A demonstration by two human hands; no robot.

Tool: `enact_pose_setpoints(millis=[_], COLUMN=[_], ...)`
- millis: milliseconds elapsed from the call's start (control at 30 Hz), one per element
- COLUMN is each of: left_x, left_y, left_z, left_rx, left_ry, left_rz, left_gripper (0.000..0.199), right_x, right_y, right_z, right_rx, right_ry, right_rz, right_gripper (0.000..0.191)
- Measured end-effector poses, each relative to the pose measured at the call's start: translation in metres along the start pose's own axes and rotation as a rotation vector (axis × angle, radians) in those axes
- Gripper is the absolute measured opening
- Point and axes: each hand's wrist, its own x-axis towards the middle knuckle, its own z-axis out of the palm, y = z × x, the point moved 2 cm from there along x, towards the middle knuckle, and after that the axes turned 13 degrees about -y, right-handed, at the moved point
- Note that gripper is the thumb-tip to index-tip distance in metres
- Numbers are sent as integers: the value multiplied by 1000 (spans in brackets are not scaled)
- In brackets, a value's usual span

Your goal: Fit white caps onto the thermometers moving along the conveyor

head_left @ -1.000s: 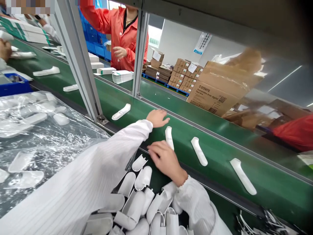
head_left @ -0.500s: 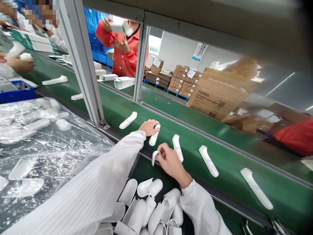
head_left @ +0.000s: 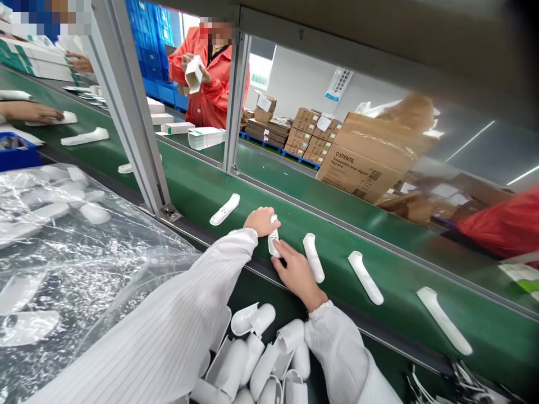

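Observation:
On the green conveyor belt lies a white, elongated, bent plastic housing with small dark openings in its face. My left hand is closed around its upper end. The fingers of my right hand press on the lower end of the same housing. Whether a small curved cover is under those fingers is hidden. Just right of my right hand rests another white housing. Below my hands is a pile of white rounded plastic covers.
More housings lie along the belt, one left and others right. A metal post stands at left, beside plastic film over white parts. Across the belt a person in red holds a box. A co-worker's hand is far left.
My right hand has moved up to the housing's lower end; the small curved white cover seen in its fingers no longer shows. My left hand stays on the housing. The person opposite has lowered the box.

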Motion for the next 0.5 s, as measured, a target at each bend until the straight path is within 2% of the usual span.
enact_pose_setpoints(millis=[100,200,367,500], left_x=[0,1,2,4], left_y=[7,14,28,39], left_z=[3,7,16,10], left_rx=[-11,-20,-3,41], left_ry=[-3,-2,-31,-129], left_rz=[6,-1,-55,-4], left_gripper=[24,25,27,34], right_x=[-5,-7,-8,-11], right_y=[2,15,39,34], right_z=[-5,-10,-12,-18], right_rx=[-112,-117,-104,-192], right_ry=[-129,-183,-132,-96], right_rz=[40,58,119,141], right_gripper=[43,42,40,38])
